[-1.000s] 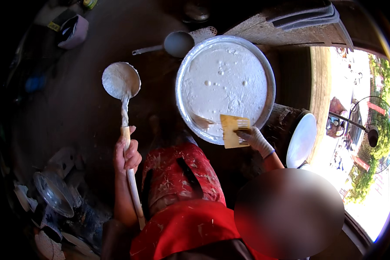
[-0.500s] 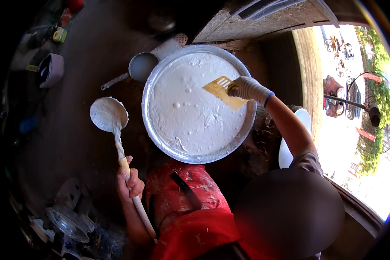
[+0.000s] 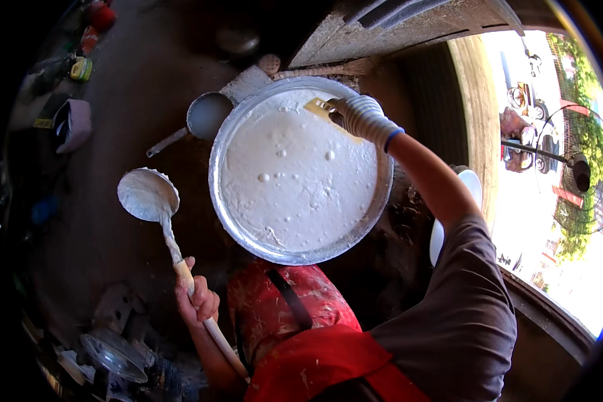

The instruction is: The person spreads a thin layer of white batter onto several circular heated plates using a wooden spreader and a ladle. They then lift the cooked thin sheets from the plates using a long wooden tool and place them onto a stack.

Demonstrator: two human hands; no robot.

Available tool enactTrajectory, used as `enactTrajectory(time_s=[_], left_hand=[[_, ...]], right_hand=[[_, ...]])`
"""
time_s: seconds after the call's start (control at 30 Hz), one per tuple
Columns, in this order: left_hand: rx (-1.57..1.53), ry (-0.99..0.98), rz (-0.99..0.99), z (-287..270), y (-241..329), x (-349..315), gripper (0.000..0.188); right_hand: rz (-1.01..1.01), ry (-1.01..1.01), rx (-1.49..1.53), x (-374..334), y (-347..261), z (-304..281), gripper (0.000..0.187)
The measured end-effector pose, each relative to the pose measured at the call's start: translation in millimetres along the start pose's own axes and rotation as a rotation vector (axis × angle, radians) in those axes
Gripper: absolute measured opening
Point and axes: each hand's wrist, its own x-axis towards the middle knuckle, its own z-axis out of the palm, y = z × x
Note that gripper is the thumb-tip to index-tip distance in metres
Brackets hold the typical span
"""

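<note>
My bare left hand [image 3: 197, 298] is wrapped round the pale handle of a long ladle [image 3: 147, 195], held to the left of a big round metal pan. White batter-like paste coats the ladle's bowl and upper handle. My right hand [image 3: 366, 119], in a striped knit glove, grips a yellow flat scraper [image 3: 318, 107] with slots cut in it. The scraper meets the far right part of the thick white liquid [image 3: 295, 181], and its lower edge is partly hidden by the glove. Bubbles dot the liquid inside the pan [image 3: 216, 194].
A long-handled saucepan [image 3: 210, 115] stands against the pan's far left side. At lower left lies a round metal lid-like piece [image 3: 114, 355]. To the right are a white basin [image 3: 437, 241], a wooden sill [image 3: 474, 114] and a round fan [image 3: 579, 171]. A pinkish cap-like thing [image 3: 74, 125] sits far left.
My right hand has moved the scraper farther away and slightly left, toward the pan's far rim. The ladle sits a little lower and more to the left in view.
</note>
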Motion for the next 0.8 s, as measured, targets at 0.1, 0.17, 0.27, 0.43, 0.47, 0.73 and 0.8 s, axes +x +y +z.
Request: enactTrajectory(time_s=[0.1,0.17,0.27,0.43,0.47,0.73,0.8], left_hand=[[-0.031,-0.057,-0.055,8,-2,8,0.039],[-0.014,-0.073,-0.112,11,-3,14,0.040],[-0.012,-0.114,-0.134,6,-5,20,0.040],[-0.050,-0.103,-0.178,0,8,21,0.041],[-0.054,-0.110,-0.190,-1,11,24,0.041],[-0.007,-0.154,-0.321,-16,62,47,0.038],[0.017,-0.170,-0.343,-16,75,54,0.038]], right_hand=[[-0.068,-0.145,-0.386,22,47,18,0.017],[0.085,-0.279,-0.413,24,63,20,0.018],[0.341,-0.433,-0.426,-10,69,39,0.020],[0.678,-0.523,-0.048,-123,55,72,0.025],[0.726,-0.580,0.018,-148,52,82,0.028],[0.822,-0.730,0.618,-259,-113,195,0.024],[1.212,-0.514,0.985,-257,-165,231,0.029]])
